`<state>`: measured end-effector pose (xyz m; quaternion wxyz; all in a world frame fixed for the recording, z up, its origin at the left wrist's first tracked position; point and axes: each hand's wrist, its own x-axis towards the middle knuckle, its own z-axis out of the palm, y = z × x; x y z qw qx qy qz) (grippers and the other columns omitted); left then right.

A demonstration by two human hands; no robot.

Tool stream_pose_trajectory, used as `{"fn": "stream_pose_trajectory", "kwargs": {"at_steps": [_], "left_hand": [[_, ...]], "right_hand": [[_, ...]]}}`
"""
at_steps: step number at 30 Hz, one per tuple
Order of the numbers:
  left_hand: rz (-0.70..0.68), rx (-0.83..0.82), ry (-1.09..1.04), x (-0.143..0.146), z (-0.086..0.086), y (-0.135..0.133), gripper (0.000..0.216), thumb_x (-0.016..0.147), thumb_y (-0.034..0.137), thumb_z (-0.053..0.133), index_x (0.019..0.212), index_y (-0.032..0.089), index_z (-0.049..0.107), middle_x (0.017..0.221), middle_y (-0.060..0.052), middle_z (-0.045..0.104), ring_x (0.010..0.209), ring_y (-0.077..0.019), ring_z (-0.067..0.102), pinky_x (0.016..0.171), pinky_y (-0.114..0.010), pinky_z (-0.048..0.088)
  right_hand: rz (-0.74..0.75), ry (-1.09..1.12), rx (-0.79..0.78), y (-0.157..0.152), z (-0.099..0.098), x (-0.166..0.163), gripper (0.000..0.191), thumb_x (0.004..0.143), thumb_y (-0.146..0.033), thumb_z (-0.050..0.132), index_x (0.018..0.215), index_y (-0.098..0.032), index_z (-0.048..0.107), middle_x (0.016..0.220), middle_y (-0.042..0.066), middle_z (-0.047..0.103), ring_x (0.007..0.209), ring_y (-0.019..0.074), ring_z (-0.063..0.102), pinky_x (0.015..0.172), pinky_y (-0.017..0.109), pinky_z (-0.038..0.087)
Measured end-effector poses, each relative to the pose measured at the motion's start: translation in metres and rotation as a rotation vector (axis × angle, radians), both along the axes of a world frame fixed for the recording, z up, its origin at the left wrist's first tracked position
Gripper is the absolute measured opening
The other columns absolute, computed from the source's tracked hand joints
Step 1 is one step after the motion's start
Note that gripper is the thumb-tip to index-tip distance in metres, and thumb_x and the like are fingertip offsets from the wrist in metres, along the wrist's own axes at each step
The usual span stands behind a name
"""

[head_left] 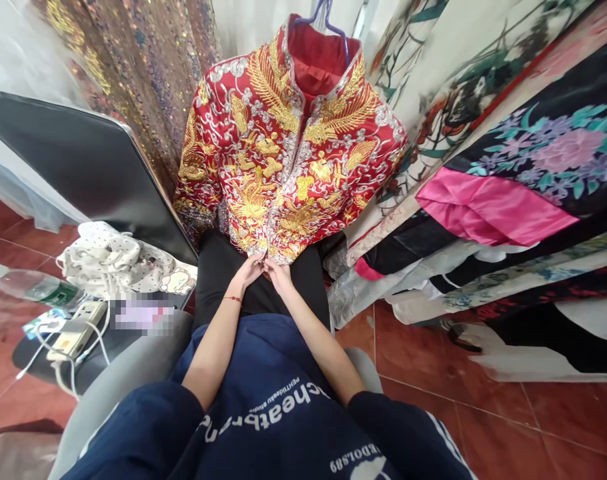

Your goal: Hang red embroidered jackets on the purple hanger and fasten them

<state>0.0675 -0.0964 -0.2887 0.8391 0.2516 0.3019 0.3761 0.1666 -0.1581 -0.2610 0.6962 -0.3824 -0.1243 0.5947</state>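
Observation:
A red jacket (296,157) with gold and silver embroidery hangs in front of me on a purple hanger (328,15), its hem reaching my lap. Its front edges meet down the middle and part toward the stand collar. My left hand (251,270), a red string bracelet at its wrist, pinches the hem at the bottom of the front opening. Right beside it, my right hand (278,275) grips the other front edge at the same corner. The fingertips of both hands nearly touch. Whatever small fastening may lie between them is too small to make out.
Hanging garments (503,200) crowd the right side, and a sequined cloth (148,73) hangs behind at left. A dark panel (83,167) stands left. Near it lie a spotted white cloth (116,260), a plastic bottle (33,287) and a power strip (78,330) with cables.

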Motion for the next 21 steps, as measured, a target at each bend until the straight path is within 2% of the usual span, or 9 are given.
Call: {"fn": "stream_pose_trajectory", "kwargs": {"at_steps": [12, 18, 21], "left_hand": [[-0.034, -0.003, 0.003, -0.0013, -0.0048, 0.0013, 0.014, 0.075, 0.025, 0.078, 0.071, 0.016, 0.068, 0.068, -0.001, 0.066, 0.066, -0.0131, 0.058, 0.072, -0.028, 0.048], [-0.013, 0.011, 0.008, 0.0016, -0.0030, -0.0022, 0.026, 0.068, 0.028, 0.086, 0.063, 0.016, 0.064, 0.062, 0.000, 0.061, 0.063, -0.0122, 0.057, 0.069, -0.027, 0.048], [0.011, 0.018, 0.017, 0.0040, -0.0018, -0.0054, 0.026, 0.068, 0.027, 0.088, 0.066, 0.016, 0.064, 0.062, 0.001, 0.061, 0.064, -0.0116, 0.058, 0.071, -0.027, 0.048]], "right_hand": [[-0.037, 0.004, -0.021, 0.0004, 0.0001, 0.0009, 0.019, 0.062, -0.012, 0.076, 0.068, -0.020, 0.059, 0.060, -0.006, 0.060, 0.056, 0.0075, 0.051, 0.055, 0.021, 0.043], [-0.044, 0.005, -0.037, 0.0008, 0.0002, 0.0027, 0.020, 0.060, -0.014, 0.078, 0.068, -0.020, 0.060, 0.061, -0.006, 0.060, 0.056, 0.0078, 0.051, 0.054, 0.022, 0.042], [-0.052, 0.014, -0.047, 0.0013, -0.0005, 0.0043, 0.020, 0.059, -0.014, 0.078, 0.069, -0.019, 0.062, 0.062, -0.005, 0.062, 0.057, 0.0083, 0.053, 0.055, 0.022, 0.044]]}}
